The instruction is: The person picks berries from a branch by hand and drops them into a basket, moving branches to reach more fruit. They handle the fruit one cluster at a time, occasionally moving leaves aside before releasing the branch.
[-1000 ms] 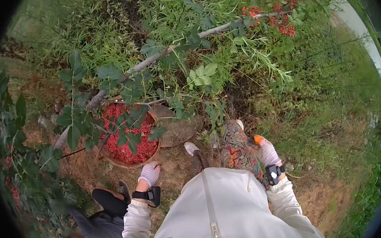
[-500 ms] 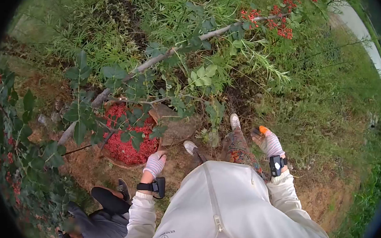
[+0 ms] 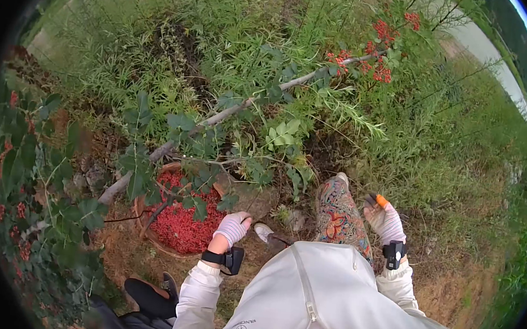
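My left hand [image 3: 233, 226], in a striped, fingerless-looking glove, is closed beside the right rim of a wicker basket [image 3: 155, 239]. Whatever its curled fingers may hold is hidden. A heap of small red berries [image 3: 189, 224] fills the basket, partly covered by leaves. My right hand [image 3: 386, 221] hangs to the right of my patterned trouser leg, over grass. Orange and dark coverings show on its fingertips; the fingers are loosely bent and apart, with nothing visible in them.
A long leafy branch [image 3: 224, 115] slants above the basket, carrying red berry clusters [image 3: 381, 71] at its far end. A flat stone [image 3: 254, 201] lies beside the basket. Berry-bearing foliage [image 3: 18, 206] crowds the left. Another person's dark-clothed leg [image 3: 146, 297] is at lower left.
The view has shifted, so basket and branch sit lower and both hands appear lower and farther right. My right foot has stepped forward. Both hands keep much the same shape.
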Demonstrator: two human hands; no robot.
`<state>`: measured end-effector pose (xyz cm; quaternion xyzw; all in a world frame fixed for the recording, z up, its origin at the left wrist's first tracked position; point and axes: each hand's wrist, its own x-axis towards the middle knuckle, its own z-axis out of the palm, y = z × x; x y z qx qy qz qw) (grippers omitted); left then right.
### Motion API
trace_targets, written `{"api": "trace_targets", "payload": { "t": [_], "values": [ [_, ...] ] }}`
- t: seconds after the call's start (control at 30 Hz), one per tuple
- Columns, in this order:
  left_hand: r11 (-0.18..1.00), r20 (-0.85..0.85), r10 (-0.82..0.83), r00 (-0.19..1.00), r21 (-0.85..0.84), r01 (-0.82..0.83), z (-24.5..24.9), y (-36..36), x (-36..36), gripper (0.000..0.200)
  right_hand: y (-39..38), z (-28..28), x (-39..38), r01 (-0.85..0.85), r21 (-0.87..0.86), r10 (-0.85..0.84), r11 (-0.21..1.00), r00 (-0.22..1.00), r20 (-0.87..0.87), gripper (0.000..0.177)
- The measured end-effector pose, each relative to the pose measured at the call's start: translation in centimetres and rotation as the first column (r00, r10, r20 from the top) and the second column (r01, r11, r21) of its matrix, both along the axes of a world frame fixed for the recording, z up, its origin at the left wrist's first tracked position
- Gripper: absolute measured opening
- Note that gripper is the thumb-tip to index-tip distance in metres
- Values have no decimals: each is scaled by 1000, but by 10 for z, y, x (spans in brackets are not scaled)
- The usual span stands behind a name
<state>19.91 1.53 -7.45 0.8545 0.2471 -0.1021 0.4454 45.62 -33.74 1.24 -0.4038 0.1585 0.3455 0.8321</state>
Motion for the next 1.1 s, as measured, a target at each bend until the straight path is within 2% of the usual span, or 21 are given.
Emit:
{"api": "trace_targets", "payload": {
  "t": [0.07, 0.13, 0.2, 0.27, 0.33, 0.37, 0.4, 0.47, 0.5, 0.57, 0.6, 0.67, 0.8, 0.87, 0.93, 0.97, 1.0, 1.07, 1.1],
  "values": [
    [997, 118, -69, 991, 47, 64, 29, -8, 12, 31, 19, 6, 21, -151, 23, 150, 988, 988, 34, 40],
    [998, 153, -55, 987, -26, 60, 80, -17, 27, 30, 52, 26, 35, -231, 16, 228, 973, 968, 107, 45],
    [998, 259, -64, 964, 15, 62, 110, -28, 40, 29, 82, 50, 47, -392, 62, 358, 918, 884, 301, 57],
    [1000, 383, -20, 924, -6, 24, 150, -36, 55, 30, 112, 74, 55, -465, -10, 434, 885, 818, 376, 66],
    [996, 507, 55, 860, 38, -86, 192, -48, 74, 28, 130, 87, 70, -573, -2, 508, 819, 725, 466, 70],
    [985, 614, 89, 784, 60, -159, 207, -53, 87, 27, 134, 92, 78, -584, 13, 510, 812, 720, 471, 70],
    [972, 637, 106, 763, 94, -214, 222, -55, 99, 27, 136, 98, 88, -607, 0, 526, 795, 688, 500, 70],
    [911, 786, 67, 615, 203, -359, 247, -56, 128, 28, 128, 106, 106, -635, -6, 544, 772, 657, 522, 71],
    [866, 811, 49, 583, 256, -429, 254, -53, 146, 27, 123, 110, 117, -626, -1, 527, 780, 656, 539, 70],
    [763, 840, -23, 542, 366, -534, 265, -46, 186, 30, 110, 115, 139, -626, -2, 522, 780, 648, 555, 70],
    [658, 812, -92, 577, 484, -576, 271, -42, 208, 36, 107, 115, 149, -629, 9, 520, 777, 650, 554, 70],
    [504, 715, -69, 696, 627, -594, 273, -39, 252, 45, 102, 112, 168, -608, 38, 472, 793, 652, 594, 68],
    [477, 626, 20, 780, 679, -558, 251, -27, 320, 46, 107, 110, 196, -651, 103, 490, 752, 655, 575, 59],
    [726, 492, 318, 811, 424, -542, 241, -19, 336, 40, 110, 126, 205, -647, -36, 554, 762, 622, 554, 44],
    [706, 565, 366, 739, 348, -616, 225, -9, 337, 33, 118, 125, 225, -646, -190, 621, 740, 546, 563, 42],
    [729, 550, 432, 715, 254, -636, 227, -9, 337, 28, 121, 131, 231, -652, -147, 570, 744, 503, 650, 41],
    [661, 620, 248, 744, 453, -598, 215, 1, 334, 30, 131, 127, 237, -637, -195, 562, 746, 445, 698, 39],
    [686, 640, 271, 719, 395, -611, 218, 3, 338, 28, 159, 118, 238, -618, -229, 529, 752, 360, 769, 39],
    [680, 631, 286, 721, 397, -616, 219, 3, 339, 28, 174, 119, 235, -527, -337, 506, 780, 214, 836, 41]
  ]
}}
